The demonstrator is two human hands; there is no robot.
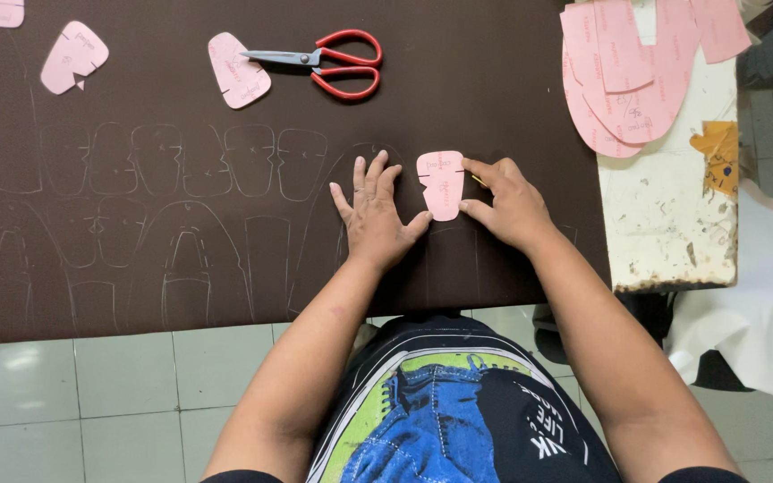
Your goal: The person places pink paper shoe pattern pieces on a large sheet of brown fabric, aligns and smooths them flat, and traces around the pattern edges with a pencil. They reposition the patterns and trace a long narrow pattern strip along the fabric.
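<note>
A small pink paper pattern piece [441, 183] lies flat on a dark brown sheet of material [494, 89] covered with traced outlines. My left hand [372, 212] rests flat on the sheet just left of the piece, its thumb touching the piece's lower left edge. My right hand [507, 203] presses the piece's right edge with thumb and forefinger. A thin yellowish marking tool shows between those fingers.
Red-handled scissors [328, 63] lie at the back, next to another pink piece [238, 70]. More pink pieces [73, 56] sit at far left. A stack of larger pink patterns [628, 72] rests on a worn white table [668, 215]. Tiled floor lies below.
</note>
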